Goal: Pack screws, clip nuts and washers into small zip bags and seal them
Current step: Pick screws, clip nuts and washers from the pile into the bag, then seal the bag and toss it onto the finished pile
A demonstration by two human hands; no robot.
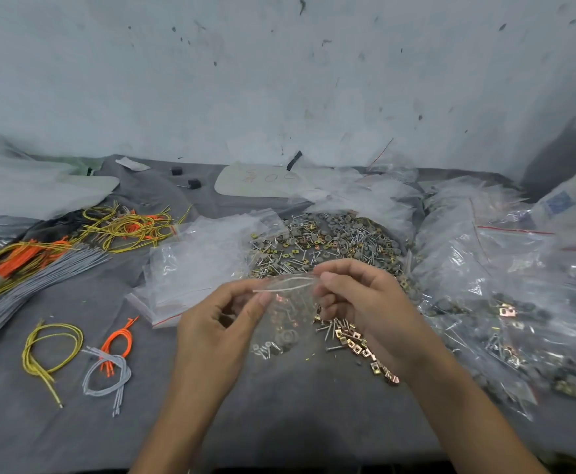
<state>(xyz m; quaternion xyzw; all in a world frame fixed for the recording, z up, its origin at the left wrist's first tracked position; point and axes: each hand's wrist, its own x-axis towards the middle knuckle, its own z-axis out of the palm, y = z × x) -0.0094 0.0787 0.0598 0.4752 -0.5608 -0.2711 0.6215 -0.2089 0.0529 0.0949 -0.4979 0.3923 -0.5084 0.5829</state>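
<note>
Left hand pinches one end of the small zip bag at its mouth, thumb against forefinger. The bag hangs between both hands over the grey cloth, with screws, washers and a clip nut showing inside. Right hand pinches the other end. Looks like sealing time: next, press fingers along the strip, then over to the filled bags.

Left hand and right hand both pinch, fingers curled.
</note>
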